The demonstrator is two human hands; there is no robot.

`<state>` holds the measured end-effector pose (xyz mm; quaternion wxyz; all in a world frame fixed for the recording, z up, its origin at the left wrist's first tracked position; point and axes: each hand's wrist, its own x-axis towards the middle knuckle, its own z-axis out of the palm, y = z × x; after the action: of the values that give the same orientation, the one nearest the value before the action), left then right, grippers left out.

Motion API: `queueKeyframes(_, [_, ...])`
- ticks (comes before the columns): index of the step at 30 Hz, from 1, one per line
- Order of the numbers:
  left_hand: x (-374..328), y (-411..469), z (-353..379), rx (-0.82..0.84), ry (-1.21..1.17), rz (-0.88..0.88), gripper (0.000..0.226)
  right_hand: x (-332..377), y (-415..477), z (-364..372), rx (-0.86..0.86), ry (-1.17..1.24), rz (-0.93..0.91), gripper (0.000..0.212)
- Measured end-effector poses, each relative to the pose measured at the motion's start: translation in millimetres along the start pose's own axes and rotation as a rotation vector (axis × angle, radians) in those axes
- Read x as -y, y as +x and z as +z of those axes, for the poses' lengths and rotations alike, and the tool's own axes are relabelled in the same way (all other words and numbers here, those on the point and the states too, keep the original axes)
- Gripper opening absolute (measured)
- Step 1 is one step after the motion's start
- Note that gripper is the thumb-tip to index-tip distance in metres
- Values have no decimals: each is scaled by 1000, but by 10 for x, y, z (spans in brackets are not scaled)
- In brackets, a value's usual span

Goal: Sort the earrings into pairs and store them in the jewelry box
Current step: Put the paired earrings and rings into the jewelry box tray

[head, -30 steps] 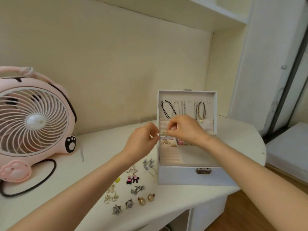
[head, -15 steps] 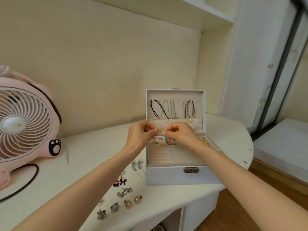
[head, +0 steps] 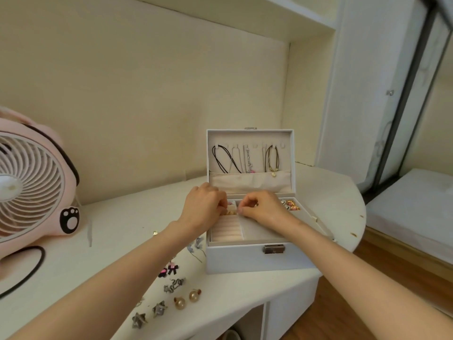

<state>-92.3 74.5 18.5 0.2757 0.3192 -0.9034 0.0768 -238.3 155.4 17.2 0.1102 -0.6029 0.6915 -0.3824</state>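
The white jewelry box (head: pixel 247 260) stands open on the desk, necklaces hanging inside its raised lid (head: pixel 250 158). My left hand (head: pixel 203 207) and my right hand (head: pixel 262 207) are both down over the box's back-left compartments, fingers curled and fingertips close together. A small gold earring (head: pixel 230 212) shows just below the fingertips; whether either hand still pinches anything is hidden. Left of the box, earrings lie in pairs on the desk: pearl studs (head: pixel 187 299), grey stars (head: pixel 149 315), black-and-pink bows (head: pixel 169 270), silver ones (head: pixel 174 285).
A pink desk fan (head: pixel 31 187) with a black cord (head: pixel 29 271) stands at the left. Gold and pink jewelry (head: pixel 289 204) fills a compartment at the box's back right. The desk's curved edge (head: pixel 358 229) drops off right; a white surface (head: pixel 414 204) lies beyond.
Both hands have dropped from in front of the lid down into the box's back-left compartments. The view has shifted a little to the right.
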Motion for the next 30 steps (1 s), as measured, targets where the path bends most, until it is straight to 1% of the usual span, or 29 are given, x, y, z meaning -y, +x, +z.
queueKeyframes(3, [8,-5,42,-56,46,73,8,-28,5,-1,-3,-15,-2,4])
queueKeyframes(7, [25,-19,65,-34,95,81,8,-18,0,13,-3,-45,-11,4])
queueKeyframes(10, [48,-21,36,-72,137,120,8,-2,-15,8,-5,-59,-19,5])
queueKeyframes(11, [42,-34,5,-62,144,122,9,2,-20,2,-8,-66,-23,6])
queueKeyframes(13, [71,-80,-64,-49,111,86,17,38,-34,-8,-10,-85,-36,6])
queueKeyframes(15, [135,-145,-160,-125,24,45,19,105,-54,-11,-13,-92,-62,7])
queueKeyframes(17, [210,-258,-270,-158,-70,-5,18,205,-82,4,-17,-86,-102,7])
queueKeyframes(21, [425,-548,-506,-63,-133,-125,8,513,-190,142,13,-39,-218,9])
queueKeyframes(23, [580,-694,-620,64,-154,-206,5,685,-268,283,54,-23,-281,9])
queueKeyframes(25, [733,-826,-692,226,-156,-270,9,842,-343,443,103,-54,-331,9])
queueKeyframes(27, [843,-957,-723,376,-109,-310,14,968,-385,603,161,-77,-364,10])
queueKeyframes(29, [905,-1082,-733,490,-94,-343,16,1057,-389,776,238,-139,-388,12])
queueKeyframes(30, [931,-1135,-733,523,-106,-363,17,1083,-382,868,274,-182,-397,13])
